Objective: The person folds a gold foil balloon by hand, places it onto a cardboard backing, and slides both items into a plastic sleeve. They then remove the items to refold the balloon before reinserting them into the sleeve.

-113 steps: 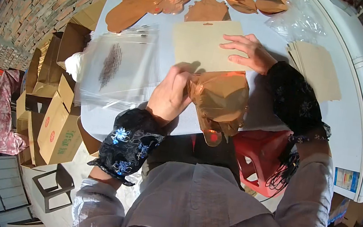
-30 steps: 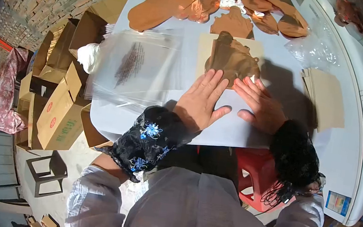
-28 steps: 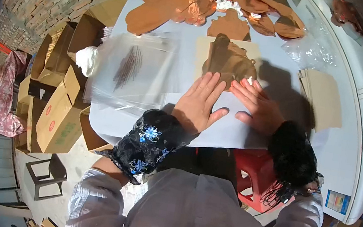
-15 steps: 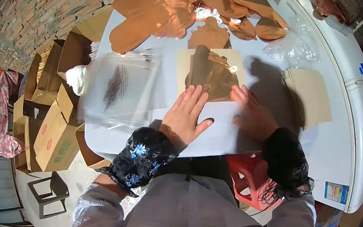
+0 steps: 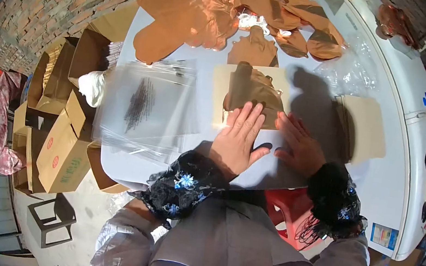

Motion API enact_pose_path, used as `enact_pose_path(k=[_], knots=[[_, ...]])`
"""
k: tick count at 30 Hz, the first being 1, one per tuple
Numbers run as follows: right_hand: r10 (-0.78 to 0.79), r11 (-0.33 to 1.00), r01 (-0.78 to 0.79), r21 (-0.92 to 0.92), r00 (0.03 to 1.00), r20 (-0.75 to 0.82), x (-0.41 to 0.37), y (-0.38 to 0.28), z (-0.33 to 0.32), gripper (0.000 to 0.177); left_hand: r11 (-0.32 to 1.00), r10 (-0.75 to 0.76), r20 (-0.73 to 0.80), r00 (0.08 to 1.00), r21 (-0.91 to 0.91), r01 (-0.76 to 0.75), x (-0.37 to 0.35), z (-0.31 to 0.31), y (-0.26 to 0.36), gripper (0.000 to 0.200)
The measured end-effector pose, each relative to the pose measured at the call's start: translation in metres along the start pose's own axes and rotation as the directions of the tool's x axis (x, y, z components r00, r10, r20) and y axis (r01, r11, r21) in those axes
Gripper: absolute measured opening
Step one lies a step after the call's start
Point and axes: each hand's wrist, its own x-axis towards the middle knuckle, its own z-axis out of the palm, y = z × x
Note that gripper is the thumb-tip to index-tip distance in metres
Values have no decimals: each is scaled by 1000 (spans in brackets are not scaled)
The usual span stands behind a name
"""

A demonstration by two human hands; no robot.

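My left hand (image 5: 238, 138) lies flat with its fingers spread over the lower part of a folded brown foil piece (image 5: 250, 88). That piece rests on a beige card (image 5: 220, 90) near the middle of the table. My right hand (image 5: 301, 146) is beside the card's lower right corner, fingers stretched out, fingertips near the foil's edge. Neither hand grips anything. Just beyond the card lies another brown foil piece (image 5: 253, 51), with white string (image 5: 253, 23) at its top.
Clear plastic bags (image 5: 167, 109) lie on the left of the white table (image 5: 196, 174). Beige cards (image 5: 365, 128) are stacked at the right, below crumpled clear plastic (image 5: 352, 66). Large brown foil pieces (image 5: 170, 11) lie along the far edge. Cardboard boxes (image 5: 64, 149) stand left on the floor.
My left hand has moved right and now covers more of the foil's lower edge. My right hand is slightly lower, its fingers still extended. The whole view has shifted a little.
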Motion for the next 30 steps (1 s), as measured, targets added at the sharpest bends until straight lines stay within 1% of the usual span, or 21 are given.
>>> enact_pose_path(k=[2,5,8,11,13,16,17,19,20,22,24,25,28,30], knots=[[16,1000,-16,4,1000,26,-1,1,-1,75,999,-34,4,999,-23,34,0,13,-8,74],[25,1000,-25,9,999,-28,1,-8,-13,63,998,-49,34,998,-34,50,-1,12,-8,73],[71,997,-68,38,993,-96,2,10,-25,53,998,-44,52,998,-45,47,1,10,-9,74],[198,973,-179,145,972,-126,23,52,-26,57,998,-40,58,998,-49,43,0,13,-10,76],[314,939,-265,221,922,-228,60,56,-24,54,997,-37,57,998,-62,41,-1,14,-10,76],[151,987,-164,-8,926,-348,104,88,1,57,996,-50,71,996,-65,55,1,14,-9,77],[215,975,-186,117,923,-319,111,93,3,53,996,-54,80,995,-64,59,1,13,-9,77],[327,906,-233,353,915,-237,121,95,-1,46,996,-53,85,995,-60,58,1,12,-9,78],[381,837,-255,484,907,-181,123,95,-3,45,996,-54,84,995,-61,59,1,12,-9,78],[458,645,-297,704,888,-45,127,96,-5,44,997,-52,71,996,-61,56,0,14,-10,78],[414,641,-322,696,909,39,129,124,0,44,997,-55,63,996,-55,59,0,15,-10,78],[391,638,-336,692,917,85,131,128,1,44,996,-61,69,996,-57,65,-1,15,-9,77],[458,586,-393,708,882,110,131,119,-10,29,995,-73,79,994,-55,78,0,13,-9,77],[488,544,-339,767,872,38,130,105,-18,25,995,-76,73,994,-53,80,-1,12,-8,77]])
